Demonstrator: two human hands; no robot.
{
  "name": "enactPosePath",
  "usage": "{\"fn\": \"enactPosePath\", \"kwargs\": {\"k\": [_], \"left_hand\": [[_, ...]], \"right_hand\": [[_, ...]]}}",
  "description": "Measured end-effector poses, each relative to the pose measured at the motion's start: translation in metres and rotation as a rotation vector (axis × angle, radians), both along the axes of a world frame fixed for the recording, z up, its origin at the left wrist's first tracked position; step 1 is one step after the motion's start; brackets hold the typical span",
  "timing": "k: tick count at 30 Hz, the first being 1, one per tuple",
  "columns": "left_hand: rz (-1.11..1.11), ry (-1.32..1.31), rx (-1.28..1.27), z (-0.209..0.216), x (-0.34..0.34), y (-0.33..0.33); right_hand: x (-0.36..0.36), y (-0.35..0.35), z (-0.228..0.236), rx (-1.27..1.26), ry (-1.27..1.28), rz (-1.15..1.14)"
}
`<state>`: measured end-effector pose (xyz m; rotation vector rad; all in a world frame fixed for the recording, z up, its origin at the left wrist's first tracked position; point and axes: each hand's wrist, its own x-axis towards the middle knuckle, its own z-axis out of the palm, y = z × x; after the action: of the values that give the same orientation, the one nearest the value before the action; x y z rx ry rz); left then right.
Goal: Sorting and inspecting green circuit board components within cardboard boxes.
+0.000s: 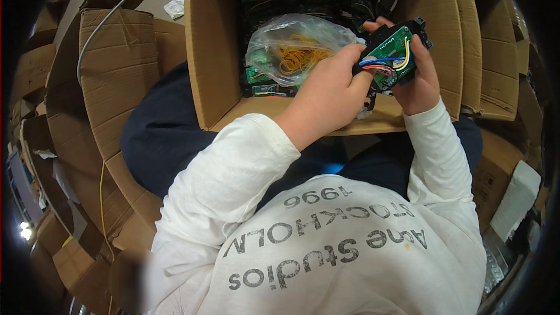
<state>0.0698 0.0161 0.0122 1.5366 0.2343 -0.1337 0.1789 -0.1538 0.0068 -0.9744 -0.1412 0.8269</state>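
Both hands hold a black electronic module with a green circuit board (385, 52) facing up. Blue, white, yellow, red and black wires run across the board. My left hand (332, 84) grips its left side, the fingers closed around the near edge. My right hand (424, 81) supports it from below and the right, with the thumb along the board's edge and fingertips showing behind it. The module is tilted above the near right part of an open cardboard box (213, 52). Beside my left hand, inside the box, lies a clear plastic bag (262, 38) holding yellow rubber bands (298, 58).
Rows of dark modules (309, 0) with boards and wires fill the box's far part. Cardboard flaps and cartons (116, 70) crowd the left. A grey cable (102, 23) arcs over them. At the right lie more cartons (496, 157) and a white foam piece (518, 198).
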Motion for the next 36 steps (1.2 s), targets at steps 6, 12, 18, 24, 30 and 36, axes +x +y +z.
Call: {"fn": "enactPosePath", "kwargs": {"k": [6,12,18,24,30,36], "left_hand": [[0.088,-0.042,-0.109,-0.005,0.006,0.004],[0.176,0.053,-0.36,0.002,0.007,0.009],[0.05,-0.037,-0.016,0.011,0.003,0.019],[-0.223,-0.233,0.734,0.023,0.001,0.019],[-0.535,-0.529,0.937,0.005,-0.02,0.005],[-0.294,-0.38,0.034,0.03,-0.008,0.009]], "right_hand": [[0.054,-0.043,-0.016,0.042,-0.142,-0.257],[0.021,-0.018,-0.018,-0.012,-0.122,-0.186],[-0.005,-0.002,0.004,-0.168,-0.423,-0.139],[0.03,-0.022,0.03,-0.336,-0.946,-0.12],[0.006,-0.016,0.025,-0.54,-1.12,0.223],[0.08,-0.073,0.015,-0.064,0.002,0.102]]}}
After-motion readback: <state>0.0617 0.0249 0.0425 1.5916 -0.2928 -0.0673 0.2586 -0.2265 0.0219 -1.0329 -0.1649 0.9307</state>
